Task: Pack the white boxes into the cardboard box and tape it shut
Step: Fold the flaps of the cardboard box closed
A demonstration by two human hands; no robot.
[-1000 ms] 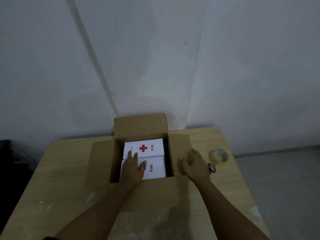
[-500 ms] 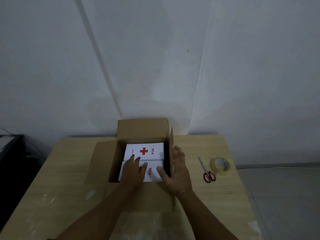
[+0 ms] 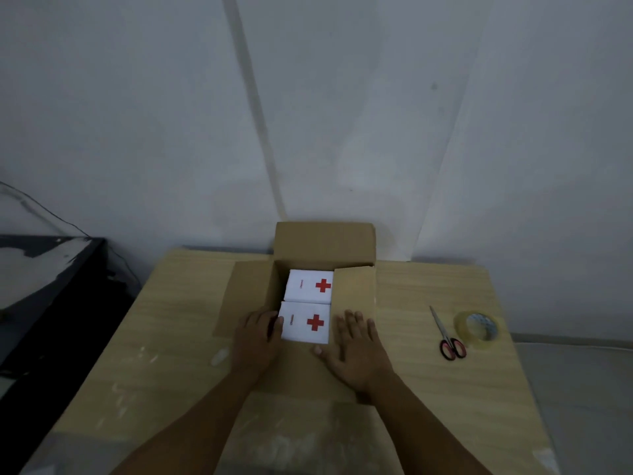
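two white boxes (image 3: 310, 305) with red crosses lie inside the open cardboard box (image 3: 323, 241) on the table (image 3: 428, 389). right hand (image 3: 356, 347) flat, fingers straight, pressing the folded right flap (image 3: 354, 289); left hand (image 3: 255, 337) rests at the box's left edge, fingertips touching the near white box, gripping nothing.

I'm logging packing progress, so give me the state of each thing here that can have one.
cardboard box: open, untaped; right flap folded inward, far flap upright, left flap spread out
white boxes: two showing inside, red crosses up
left hand: open, at the nearer white box's left edge
right hand: open, flat on the right flap
scissors: closed, lying on the table
tape roll: lying flat, untouched
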